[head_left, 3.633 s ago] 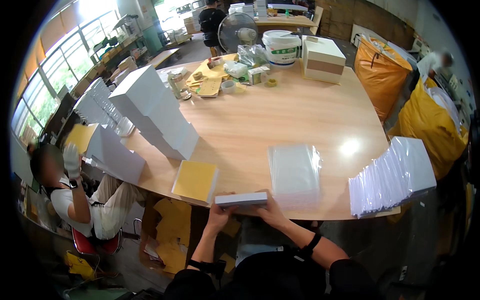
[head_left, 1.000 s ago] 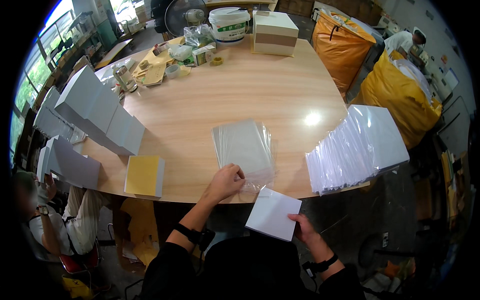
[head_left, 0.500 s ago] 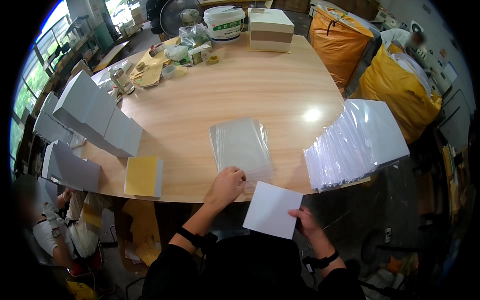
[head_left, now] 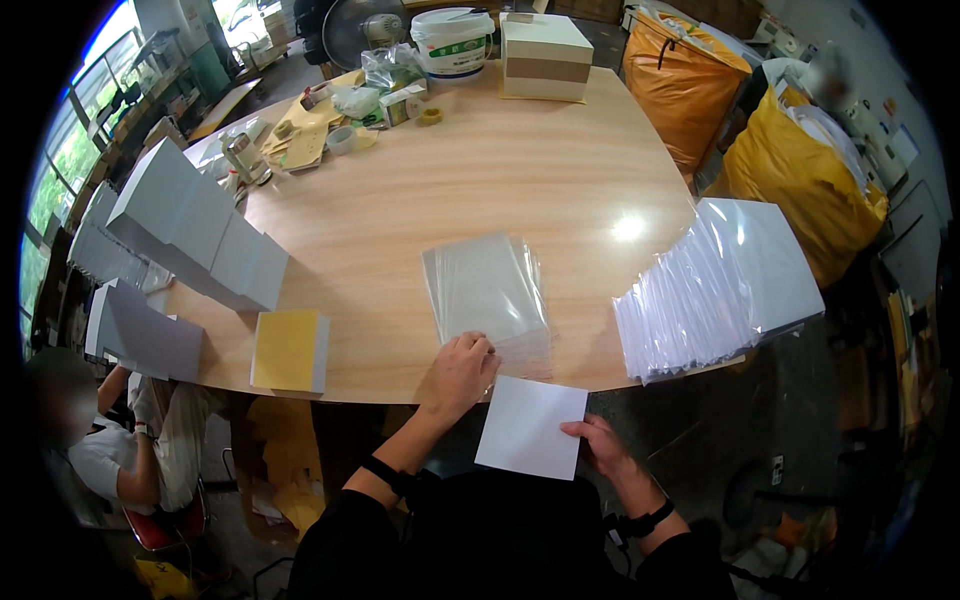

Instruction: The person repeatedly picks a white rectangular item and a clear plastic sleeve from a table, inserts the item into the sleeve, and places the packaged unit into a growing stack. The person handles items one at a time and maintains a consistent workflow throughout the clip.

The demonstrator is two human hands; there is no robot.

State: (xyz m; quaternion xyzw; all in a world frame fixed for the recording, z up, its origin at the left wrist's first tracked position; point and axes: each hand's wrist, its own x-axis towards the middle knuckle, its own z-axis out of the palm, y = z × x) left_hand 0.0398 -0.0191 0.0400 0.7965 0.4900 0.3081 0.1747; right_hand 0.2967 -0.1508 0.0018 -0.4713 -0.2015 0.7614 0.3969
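A fanned stack of clear plastic sleeves (head_left: 485, 285) lies on the table in front of me. My left hand (head_left: 463, 372) rests at the stack's near edge, its fingers curled and pinched on a clear plastic sleeve. The fingertips are partly hidden. In my right hand (head_left: 600, 445) is a square white card (head_left: 532, 428), gripped by its right edge with the thumb on top. The card is held just off the table's front edge, close to my left fingers. Whether it is one sheet or several I cannot tell.
White items in clear sleeves (head_left: 690, 295) lie overlapped at the right. Tall white stacks (head_left: 200, 235) and a yellow-topped block (head_left: 285, 350) stand left. A bucket (head_left: 450, 45), a box (head_left: 545, 60) and tape (head_left: 430, 117) are at the back. A seated person (head_left: 130, 450) is at lower left.
My right hand has brought the white card slightly left and down, turning it a little. My left hand stays at the sleeves' near edge. The seated person at left has shifted their arms.
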